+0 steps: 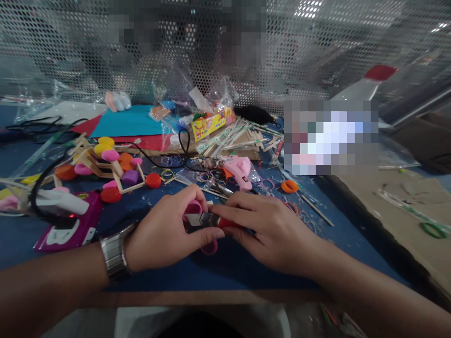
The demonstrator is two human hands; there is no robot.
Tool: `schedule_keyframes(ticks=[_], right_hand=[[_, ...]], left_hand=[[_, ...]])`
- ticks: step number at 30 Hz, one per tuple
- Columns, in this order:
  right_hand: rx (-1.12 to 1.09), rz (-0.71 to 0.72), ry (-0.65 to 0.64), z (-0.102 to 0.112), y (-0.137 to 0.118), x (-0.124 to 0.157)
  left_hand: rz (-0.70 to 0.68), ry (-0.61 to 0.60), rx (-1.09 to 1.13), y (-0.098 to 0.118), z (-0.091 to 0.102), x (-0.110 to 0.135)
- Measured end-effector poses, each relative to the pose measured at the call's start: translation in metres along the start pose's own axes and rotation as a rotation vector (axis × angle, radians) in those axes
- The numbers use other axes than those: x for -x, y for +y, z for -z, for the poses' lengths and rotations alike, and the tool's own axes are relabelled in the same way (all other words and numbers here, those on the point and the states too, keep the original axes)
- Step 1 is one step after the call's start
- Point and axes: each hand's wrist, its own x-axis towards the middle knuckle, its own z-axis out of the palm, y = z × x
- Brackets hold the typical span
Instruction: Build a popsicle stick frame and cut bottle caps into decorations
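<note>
Over the front of the blue table, my left hand [169, 225] curls its thumb and fingers round a pink ring [193, 208], with more pink showing below the thumb. My right hand [262, 230] is closed on a red-handled cutter [225, 223]. Its flat metal end reaches into the space between my hands, against or very near the pink ring; exact contact is hidden by the fingers. Just beyond my right fingers lies a metal tool [222, 189], partly covered. A pink glue gun [239, 170] rests behind it.
Left stands a stick frame with coloured caps [127, 177], beside a purple power strip [84, 220] with a plugged-in cable. An orange ring [289, 186], loose rubber bands, sticks and a yellow packet [213, 124] lie behind. Cardboard [387, 216] is at right.
</note>
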Motion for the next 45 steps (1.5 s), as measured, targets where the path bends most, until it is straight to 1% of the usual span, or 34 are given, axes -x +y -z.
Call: schedule_keyframes(ticks=[5, 13, 23, 33, 39, 45], right_hand=[[0.007, 0.008, -0.013, 0.0006, -0.0019, -0.0003], [0.018, -0.006, 0.002, 0.0035, -0.0004, 0.0011], [0.105, 0.017, -0.005, 0.0024, -0.0013, 0.0006], [0.067, 0.006, -0.020, 0.0001, -0.0012, -0.0003], [0.062, 0.010, -0.020, 0.0015, -0.0013, 0.0002], [0.051, 0.013, 0.009, 0.0042, 0.0001, 0.0006]], left_hand=[[-0.006, -0.007, -0.045, 0.0003, 0.0021, -0.0031], [0.015, 0.048, -0.055, 0.0018, 0.0055, -0.0028], [0.000, 0.025, -0.092, -0.0005, 0.0039, -0.0068], [-0.022, -0.020, -0.104, 0.0027, 0.0022, -0.0024], [-0.040, -0.003, -0.135, 0.0053, 0.0023, -0.0020], [-0.008, 0.047, -0.138, 0.0048, 0.0043, -0.0031]])
